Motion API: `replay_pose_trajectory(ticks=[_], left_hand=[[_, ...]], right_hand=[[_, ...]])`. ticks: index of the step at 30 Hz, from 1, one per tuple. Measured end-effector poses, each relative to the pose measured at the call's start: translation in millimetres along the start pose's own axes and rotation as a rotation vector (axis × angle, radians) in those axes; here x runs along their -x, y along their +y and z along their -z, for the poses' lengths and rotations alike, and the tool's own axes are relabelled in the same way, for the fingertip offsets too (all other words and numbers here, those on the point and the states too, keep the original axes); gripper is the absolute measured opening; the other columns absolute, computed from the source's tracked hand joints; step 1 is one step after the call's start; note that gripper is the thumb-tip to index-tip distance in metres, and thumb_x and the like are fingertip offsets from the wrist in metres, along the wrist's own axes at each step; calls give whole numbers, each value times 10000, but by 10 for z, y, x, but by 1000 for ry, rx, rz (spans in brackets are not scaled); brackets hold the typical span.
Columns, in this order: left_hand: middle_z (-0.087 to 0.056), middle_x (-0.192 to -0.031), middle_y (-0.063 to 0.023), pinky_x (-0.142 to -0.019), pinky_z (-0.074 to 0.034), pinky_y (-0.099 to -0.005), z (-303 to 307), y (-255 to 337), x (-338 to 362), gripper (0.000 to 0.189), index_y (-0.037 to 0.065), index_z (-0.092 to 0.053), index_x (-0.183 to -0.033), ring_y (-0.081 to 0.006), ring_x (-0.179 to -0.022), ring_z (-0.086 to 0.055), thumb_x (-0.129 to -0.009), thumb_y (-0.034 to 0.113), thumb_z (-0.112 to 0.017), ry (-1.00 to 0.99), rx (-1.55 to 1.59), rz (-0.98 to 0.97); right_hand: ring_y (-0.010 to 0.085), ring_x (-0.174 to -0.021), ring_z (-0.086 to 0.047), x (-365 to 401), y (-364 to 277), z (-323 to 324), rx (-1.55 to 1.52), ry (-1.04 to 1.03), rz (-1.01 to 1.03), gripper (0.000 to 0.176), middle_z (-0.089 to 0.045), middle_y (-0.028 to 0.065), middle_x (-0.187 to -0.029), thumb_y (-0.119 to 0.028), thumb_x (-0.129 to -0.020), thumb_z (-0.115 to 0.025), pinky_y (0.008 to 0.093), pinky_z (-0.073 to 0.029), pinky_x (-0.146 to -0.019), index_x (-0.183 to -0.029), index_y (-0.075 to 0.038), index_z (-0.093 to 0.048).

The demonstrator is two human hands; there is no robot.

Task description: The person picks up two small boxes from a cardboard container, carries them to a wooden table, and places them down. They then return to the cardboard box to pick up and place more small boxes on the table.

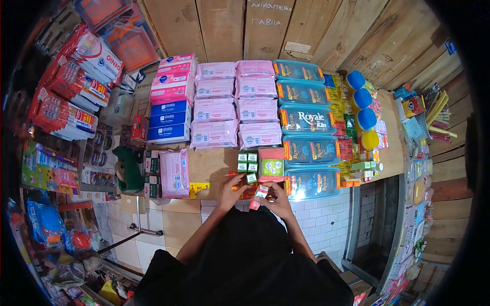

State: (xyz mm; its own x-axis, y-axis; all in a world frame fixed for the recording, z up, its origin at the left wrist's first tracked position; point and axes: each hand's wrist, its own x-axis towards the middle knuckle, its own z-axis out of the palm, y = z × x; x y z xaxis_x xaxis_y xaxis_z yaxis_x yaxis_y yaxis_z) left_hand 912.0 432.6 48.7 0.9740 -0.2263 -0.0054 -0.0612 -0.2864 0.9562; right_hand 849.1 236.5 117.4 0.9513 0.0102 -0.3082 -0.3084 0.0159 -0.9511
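Observation:
My left hand is at the front edge of the wooden table, its fingertips closed on a small green-and-white box. Just beyond stand several matching green boxes in a tight group. In my right hand is a small red-and-white box, gripped between thumb and fingers and tilted toward me. A green-and-pink packet lies right behind that hand. To its right is a blue Royale Klin pack, the front one of a column.
Columns of pink wipes packs and blue envelope boxes fill the table's far side. A green tape dispenser stands at left. Blue-lidded jars line the right. Wooden walls and hanging goods surround the table.

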Motion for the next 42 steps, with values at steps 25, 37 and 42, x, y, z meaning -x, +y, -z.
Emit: replay_pose_trajectory(ticks=[25,37,42], left_hand=[[-710,-990,-147,-784,-601,-333,35,-66,-58,287,11,-627,-1081,-239,-933,-725,-833,57,-763,-39,-15,-30],[-645,-1122,-155,-850,-549,-368,647,498,347,474,19,-604,-1212,-247,-997,-663,-816,200,-789,-150,0,-86],[-578,-1206,-158,-919,-521,-401,722,616,361,624,48,-557,-1286,-309,-1101,-610,-770,255,-840,-71,-128,-187]], right_hand=[[108,-889,-659,-30,-90,-56,138,-26,101,410,-691,43,-965,-96,-790,-820,264,-529,-796,-1130,-49,-596],[233,-912,-684,-180,-599,-363,479,25,401,483,-677,145,-1007,-202,-733,-869,338,-531,-794,-1100,9,-637],[287,-841,-682,-345,-623,-600,499,99,387,486,-669,167,-918,-251,-700,-887,378,-538,-728,-989,34,-620]])
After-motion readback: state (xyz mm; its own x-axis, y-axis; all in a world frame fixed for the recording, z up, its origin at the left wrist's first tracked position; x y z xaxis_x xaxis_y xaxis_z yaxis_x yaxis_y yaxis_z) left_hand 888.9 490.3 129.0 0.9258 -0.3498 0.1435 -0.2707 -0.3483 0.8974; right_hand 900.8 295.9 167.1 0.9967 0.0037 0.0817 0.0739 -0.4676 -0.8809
